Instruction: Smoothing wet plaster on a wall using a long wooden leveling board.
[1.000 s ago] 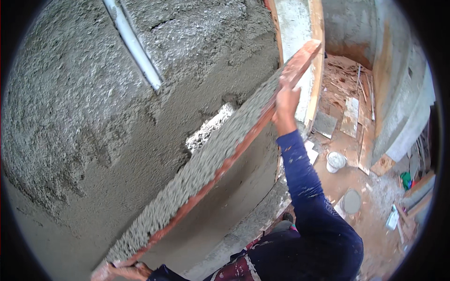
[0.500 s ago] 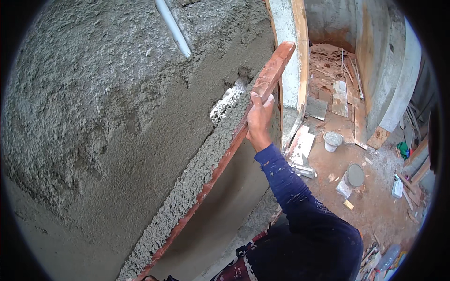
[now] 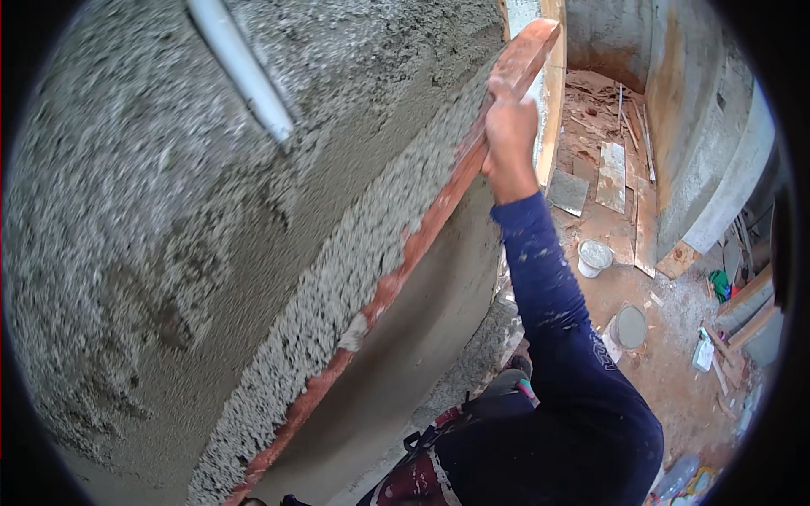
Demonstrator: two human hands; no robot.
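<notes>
My right hand [image 3: 511, 135] is wrapped round the upper part of a long reddish wooden straightedge [image 3: 430, 223]. The board slants from the upper right down to the lower left, lying against a wet mortar wall [image 3: 278, 253]. A thick ridge of grey mortar [image 3: 337, 261] is heaped along its upper side. Below the board the wall surface [image 3: 405, 329] looks smoother; above, it is rough and pitted. Of my left hand [image 3: 251, 502] only a dark sliver shows at the lower edge, by the board's low end, and its fingers are hidden.
A pale pipe [image 3: 240, 67] sticks out of the wall at the upper left. A wooden edge strip [image 3: 553, 93] borders the wall's far end. Down on the right, the dirt floor holds two buckets, one [image 3: 595, 255] farther off and one [image 3: 629, 327] nearer, plus planks [image 3: 612, 177] and scraps.
My right hand has pushed the straightedge up and to the right along the wall. The mortar ridge on it looks wider, and the whitish lump above it no longer shows. The view has shifted too.
</notes>
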